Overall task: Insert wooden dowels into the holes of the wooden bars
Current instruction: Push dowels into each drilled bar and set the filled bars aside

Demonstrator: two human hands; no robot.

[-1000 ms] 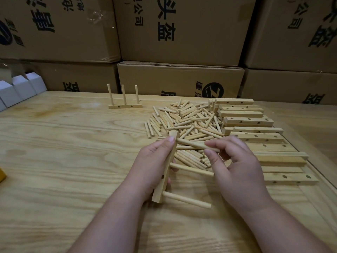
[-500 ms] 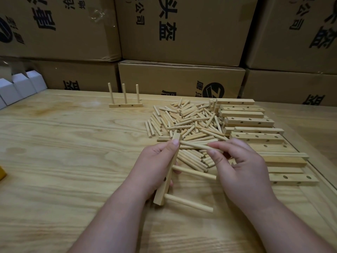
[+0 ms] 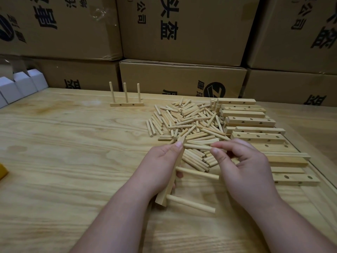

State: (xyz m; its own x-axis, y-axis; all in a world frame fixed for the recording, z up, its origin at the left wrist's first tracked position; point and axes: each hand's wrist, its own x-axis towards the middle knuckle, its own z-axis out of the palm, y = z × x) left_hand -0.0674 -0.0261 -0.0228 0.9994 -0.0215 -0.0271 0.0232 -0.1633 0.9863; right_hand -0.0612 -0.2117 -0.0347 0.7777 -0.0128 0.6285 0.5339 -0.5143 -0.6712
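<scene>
My left hand (image 3: 160, 167) grips a wooden bar (image 3: 168, 188) held on end, tilted away from me. Two dowels stick out of it to the right, the lower dowel (image 3: 190, 203) and the middle dowel (image 3: 197, 173). My right hand (image 3: 244, 168) pinches a third dowel (image 3: 197, 147) by its right end, its left end at the bar's top by my left thumb. Behind lies a loose pile of dowels (image 3: 187, 123), and right of it a stack of drilled bars (image 3: 251, 121).
A finished bar with three upright dowels (image 3: 126, 101) stands at the back of the wooden table (image 3: 63, 152). Cardboard boxes (image 3: 182, 77) wall the far edge. White cartons (image 3: 20, 86) sit at the far left, a yellow object (image 3: 2, 172) at the left edge.
My right hand has slid the third dowel leftward, into the top of the bar. Bar and left hand have shifted slightly.
</scene>
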